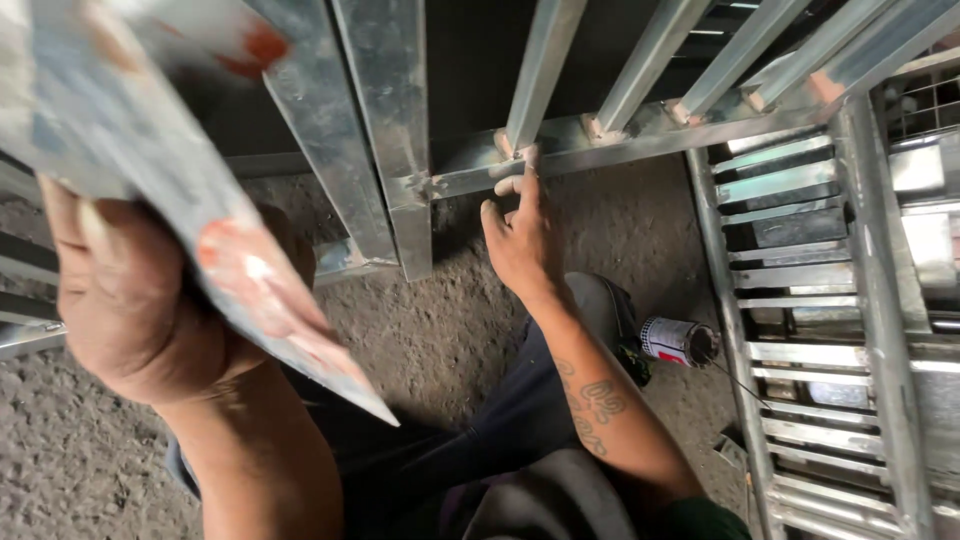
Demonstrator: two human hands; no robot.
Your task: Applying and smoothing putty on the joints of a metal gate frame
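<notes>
My left hand [130, 310] is raised close to the camera and grips a flat metal blade [180, 190] smeared with pale and reddish filler; it looks blurred. My right hand [520, 235] reaches forward to a galvanised steel frame [620, 135]. Its fingertips press pale filler onto a welded joint [515, 150] where an upright bar meets the horizontal rail. Several similar joints along the rail carry pinkish patches.
A small can [678, 340] lies on the rough concrete floor [440, 330] beside my knee. A second steel grille with many cross slats [830, 330] lies at the right. A thick steel post [395, 150] stands left of my right hand.
</notes>
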